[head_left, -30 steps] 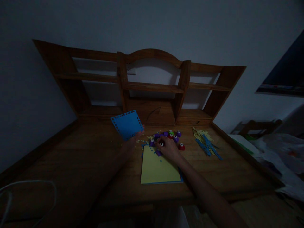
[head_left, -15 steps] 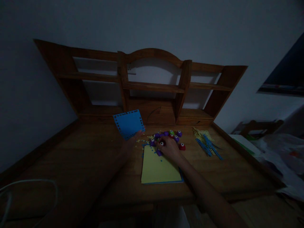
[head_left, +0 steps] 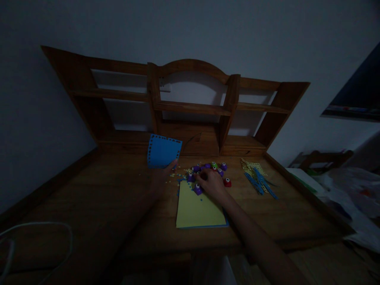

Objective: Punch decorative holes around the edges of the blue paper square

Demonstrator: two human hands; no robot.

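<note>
Left hand [head_left: 165, 174]: pinches card [head_left: 164, 152] at lower right, apparently keeping its holed top clear.
Right hand [head_left: 212, 183]: among punches; grip cannot be told.
Punches [head_left: 198, 190]: around paper's [head_left: 200, 211] far edge, seemingly for reach.

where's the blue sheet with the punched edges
The left hand holds the blue sheet, left of centre in the head view, in front of the shelf.
</note>
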